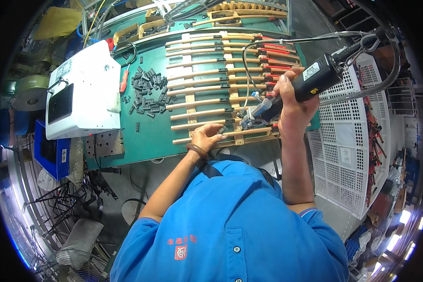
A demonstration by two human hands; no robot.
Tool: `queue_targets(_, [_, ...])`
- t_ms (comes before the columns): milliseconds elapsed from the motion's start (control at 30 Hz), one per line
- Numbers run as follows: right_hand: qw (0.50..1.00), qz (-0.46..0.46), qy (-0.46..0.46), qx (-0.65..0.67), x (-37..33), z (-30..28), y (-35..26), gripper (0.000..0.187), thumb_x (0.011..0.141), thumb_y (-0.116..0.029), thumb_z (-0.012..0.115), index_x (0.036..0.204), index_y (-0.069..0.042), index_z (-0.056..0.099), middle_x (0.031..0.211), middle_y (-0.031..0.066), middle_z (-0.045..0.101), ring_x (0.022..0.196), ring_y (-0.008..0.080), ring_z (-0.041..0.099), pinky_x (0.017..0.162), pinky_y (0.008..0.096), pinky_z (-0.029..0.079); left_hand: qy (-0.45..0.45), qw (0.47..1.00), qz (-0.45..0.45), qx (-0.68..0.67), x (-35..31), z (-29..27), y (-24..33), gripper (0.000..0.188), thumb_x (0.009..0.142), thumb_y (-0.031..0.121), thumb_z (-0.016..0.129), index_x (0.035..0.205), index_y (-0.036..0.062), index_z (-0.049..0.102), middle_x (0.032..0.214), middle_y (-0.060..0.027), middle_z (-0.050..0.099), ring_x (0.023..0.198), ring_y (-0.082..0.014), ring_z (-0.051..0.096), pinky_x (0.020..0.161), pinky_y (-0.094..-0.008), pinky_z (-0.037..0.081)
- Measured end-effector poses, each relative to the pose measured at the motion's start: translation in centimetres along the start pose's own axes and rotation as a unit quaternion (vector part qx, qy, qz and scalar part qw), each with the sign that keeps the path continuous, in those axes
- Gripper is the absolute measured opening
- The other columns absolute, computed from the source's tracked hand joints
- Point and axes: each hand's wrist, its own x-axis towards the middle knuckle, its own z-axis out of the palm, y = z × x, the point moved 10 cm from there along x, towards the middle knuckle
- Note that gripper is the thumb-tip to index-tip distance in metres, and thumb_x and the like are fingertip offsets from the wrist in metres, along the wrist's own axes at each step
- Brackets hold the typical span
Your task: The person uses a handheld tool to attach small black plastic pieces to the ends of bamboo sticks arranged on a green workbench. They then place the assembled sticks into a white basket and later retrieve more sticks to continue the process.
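Note:
My right hand (pixel 293 101) is wrapped round a black electric screwdriver (pixel 315 77), which is tilted with its clear nose down to the left. The nose is over the near rods, beside my left hand (pixel 207 138). Thumb and fingers of that hand are pinched on a small dark block (pixel 223 129) at the nearest wooden rod (pixel 183 140). Several such rods lie side by side across a wooden rack (pixel 190 98), with black blocks (pixel 228 110) along their middles and red pieces (pixel 272 61) towards their right ends. The screwdriver's tip is partly hidden.
Loose black blocks (pixel 148 87) are heaped on the green table (pixel 150 131), near a red-handled screwdriver (pixel 124 81) and a white machine (pixel 84 89). Cardboard boxes (pixel 152 29) of parts stand at the back. A cable (pixel 385 84) loops at right above white perforated crates (pixel 338 141).

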Motion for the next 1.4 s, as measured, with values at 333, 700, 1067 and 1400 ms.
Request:
queue_targets(333, [1.000,0.000,-0.004,0.004,-0.6,-0.2,-0.3,0.031,0.082,0.006,0.060,0.111,0.001,0.048,0.084,0.0049,0.059,0.066,0.0107,0.057,0.064,0.0254,0.051,-0.026,0.999,-0.013,-0.017,0.3,1.8,-1.1,0.031,0.080,0.002,0.070,0.110,0.0027,0.065,0.093,-0.0065,0.068,0.084,-0.0115,0.063,0.076,-0.0255,0.054])
queue_targets(700, [0.998,-0.024,-0.004,-0.053,-1.1,-1.2,0.2,0.032,0.082,0.008,0.059,0.111,0.001,0.048,0.087,0.0046,0.059,0.066,0.0099,0.056,0.063,0.0245,0.050,0.001,0.966,0.135,0.219,0.0,1.9,0.3,0.019,0.077,0.008,0.072,0.095,0.0065,0.066,0.086,-0.0041,0.066,0.075,-0.0138,0.064,0.068,-0.0270,0.053])
queue_targets(1067, [0.999,-0.037,0.012,-0.010,-4.2,-1.3,3.5,0.035,0.081,0.012,0.057,0.113,0.001,0.046,0.090,0.0047,0.057,0.071,0.0081,0.055,0.063,0.0231,0.050,0.044,0.804,0.399,0.438,-1.9,4.0,3.8,0.022,0.063,0.011,0.075,0.084,0.0122,0.066,0.089,-0.0031,0.063,0.087,-0.0249,0.060,0.075,-0.0365,0.047])
queue_targets(1400, [0.999,-0.046,0.017,-0.003,-4.4,-1.1,3.9,0.033,0.079,0.010,0.061,0.109,0.001,0.050,0.092,0.0034,0.057,0.076,0.0053,0.052,0.065,0.0198,0.048,0.021,0.818,0.403,0.410,-1.5,4.1,3.3,0.022,0.065,0.007,0.074,0.085,0.0087,0.065,0.089,-0.0067,0.062,0.087,-0.0272,0.060,0.077,-0.0369,0.050])
